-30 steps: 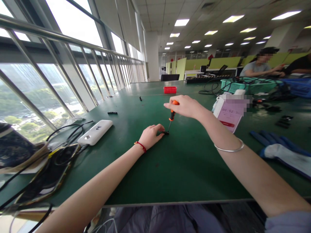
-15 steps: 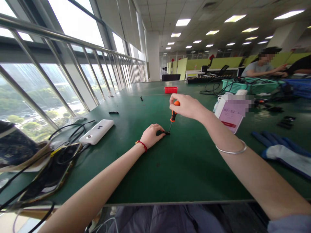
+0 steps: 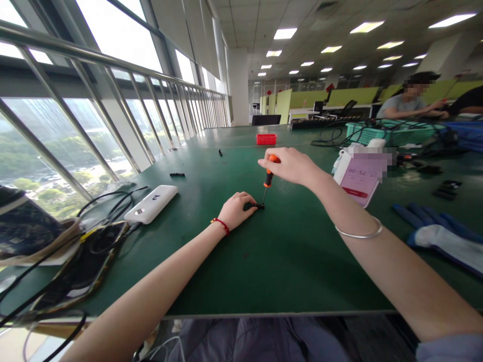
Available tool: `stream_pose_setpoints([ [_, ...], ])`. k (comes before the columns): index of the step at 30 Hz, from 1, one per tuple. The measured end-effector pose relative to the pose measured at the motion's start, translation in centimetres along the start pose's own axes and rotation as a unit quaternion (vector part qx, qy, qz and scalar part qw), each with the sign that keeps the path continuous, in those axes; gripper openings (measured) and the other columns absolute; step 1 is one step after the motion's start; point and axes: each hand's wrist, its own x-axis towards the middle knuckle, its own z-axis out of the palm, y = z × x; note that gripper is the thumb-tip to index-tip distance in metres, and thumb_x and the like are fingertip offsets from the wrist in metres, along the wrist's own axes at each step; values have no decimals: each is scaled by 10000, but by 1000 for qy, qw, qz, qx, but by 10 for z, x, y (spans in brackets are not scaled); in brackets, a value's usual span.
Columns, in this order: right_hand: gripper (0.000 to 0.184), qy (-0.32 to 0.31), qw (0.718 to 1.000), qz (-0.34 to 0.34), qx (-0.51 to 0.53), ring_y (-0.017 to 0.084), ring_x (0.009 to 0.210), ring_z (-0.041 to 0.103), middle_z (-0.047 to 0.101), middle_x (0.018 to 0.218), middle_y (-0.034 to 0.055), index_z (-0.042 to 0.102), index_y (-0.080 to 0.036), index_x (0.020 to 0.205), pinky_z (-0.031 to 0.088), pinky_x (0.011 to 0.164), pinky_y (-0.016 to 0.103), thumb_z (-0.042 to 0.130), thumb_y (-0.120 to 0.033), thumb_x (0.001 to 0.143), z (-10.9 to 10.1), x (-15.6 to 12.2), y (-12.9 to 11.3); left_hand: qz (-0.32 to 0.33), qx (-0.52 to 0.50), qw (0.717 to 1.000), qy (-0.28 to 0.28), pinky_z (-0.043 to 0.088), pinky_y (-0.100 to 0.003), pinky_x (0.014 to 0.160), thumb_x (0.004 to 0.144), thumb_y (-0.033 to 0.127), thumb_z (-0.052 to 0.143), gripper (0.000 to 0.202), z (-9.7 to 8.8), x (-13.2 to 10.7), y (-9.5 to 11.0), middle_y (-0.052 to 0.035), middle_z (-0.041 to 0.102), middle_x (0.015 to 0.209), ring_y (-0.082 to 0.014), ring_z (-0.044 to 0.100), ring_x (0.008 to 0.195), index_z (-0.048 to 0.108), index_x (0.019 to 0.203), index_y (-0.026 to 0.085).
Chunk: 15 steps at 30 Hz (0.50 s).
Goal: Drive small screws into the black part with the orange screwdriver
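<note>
My left hand rests on the green table, its fingers closed on a small black part that lies against the surface. Above and to the right, my right hand grips the handle of an orange and black screwdriver. The screwdriver stands nearly upright, its thin shaft pointing down, and the tip meets the black part. Exactly where the tip sits on the part is too small to tell.
A white power bank and cables lie at left, near a black strip. A red bin stands ahead. Rightward are a propped phone, a blue-and-white glove, a teal basket and a seated person.
My right hand's fingers have shifted round the screwdriver handle, with a finger now reaching further left. The screwdriver tip and my left hand stay in place.
</note>
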Motion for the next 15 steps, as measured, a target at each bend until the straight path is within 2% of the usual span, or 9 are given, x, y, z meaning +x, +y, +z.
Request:
stream_pose_setpoints([
  [2,315,7,1000,-3,-4,152,628,492,615,707,19,577,-215,734,273,560,262,382,-444,828,0,0,0,1,1,1000,-1,463,-335,877,804,272,565,153,0,0,0,-32,648,992,-204,561,953,669,890,200],
  [5,215,19,1000,-12,-8,155,639,498,630,764,13,583,-232,868,274,555,259,447,-378,786,1,0,-1,3,4,1000,-1,466,-335,872,807,277,560,161,0,0,0,-36,647,990,-204,562,949,669,894,197],
  [7,232,17,1000,-7,-6,157,638,500,634,778,11,581,-238,902,282,559,261,453,-389,781,1,0,-2,3,5,1000,-1,467,-335,869,809,279,558,163,-1,0,0,-38,646,990,-204,562,947,669,895,197],
  [10,321,4,1000,-3,-5,161,645,508,627,736,17,603,-226,767,295,571,269,400,-469,819,1,-1,-2,1,5,1000,-1,467,-334,870,807,276,559,155,-1,0,1,-35,648,992,-204,562,947,667,888,199],
  [12,305,5,1000,-8,-7,160,656,512,626,733,16,606,-223,742,298,575,268,423,-458,808,1,-1,-2,0,6,1000,-2,467,-334,871,807,276,560,153,-1,0,1,-33,648,992,-204,561,948,666,886,199],
  [15,213,15,1000,-15,-12,154,653,510,630,766,2,593,-241,878,297,572,260,514,-380,738,2,-1,-2,1,6,1000,-3,465,-332,874,809,280,559,159,-1,-1,1,-33,647,994,-202,560,949,667,894,200],
])
